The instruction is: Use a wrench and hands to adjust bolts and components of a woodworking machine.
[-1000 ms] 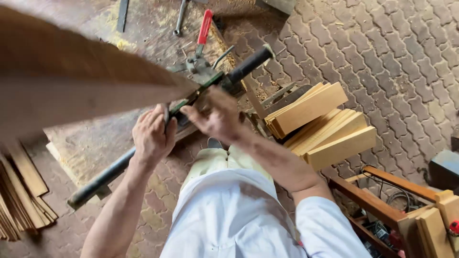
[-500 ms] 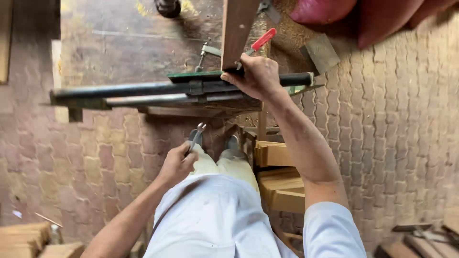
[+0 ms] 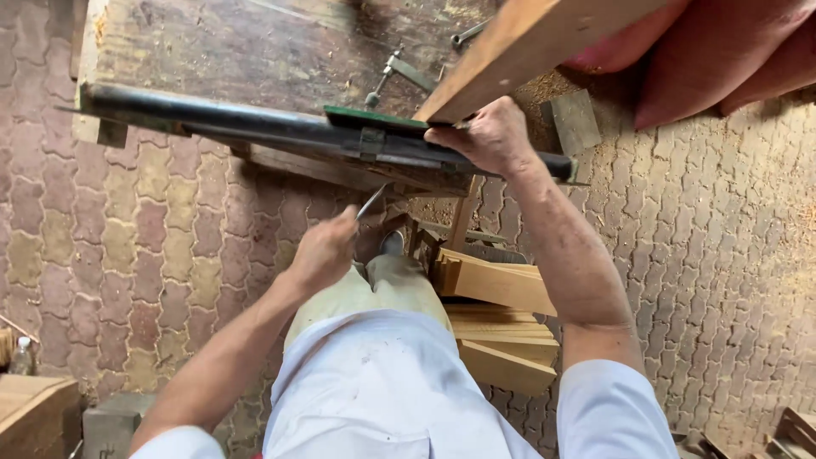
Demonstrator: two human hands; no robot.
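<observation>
My right hand (image 3: 486, 136) grips the near end of a long wooden plank (image 3: 527, 47) where it rests on a dark metal clamp bar (image 3: 255, 127) at the workbench's front edge. My left hand (image 3: 321, 251) is lower, below the bar, and is closed on a thin metal handle (image 3: 371, 202) that points up toward the clamp's green fitting (image 3: 374, 123). My white shirt and light trousers fill the lower middle of the view.
The worn workbench (image 3: 255, 42) carries a metal tool (image 3: 399, 72) and sawdust. Cut wooden boards (image 3: 497, 319) are stacked beside my legs on the brick paving (image 3: 127, 246). A red cushion-like shape (image 3: 722, 51) sits top right. More wood (image 3: 30, 412) lies bottom left.
The view has swung and closed in on the bench edge. My left hand came off the bar and dropped below it with the metal handle; my right hand stays on the plank.
</observation>
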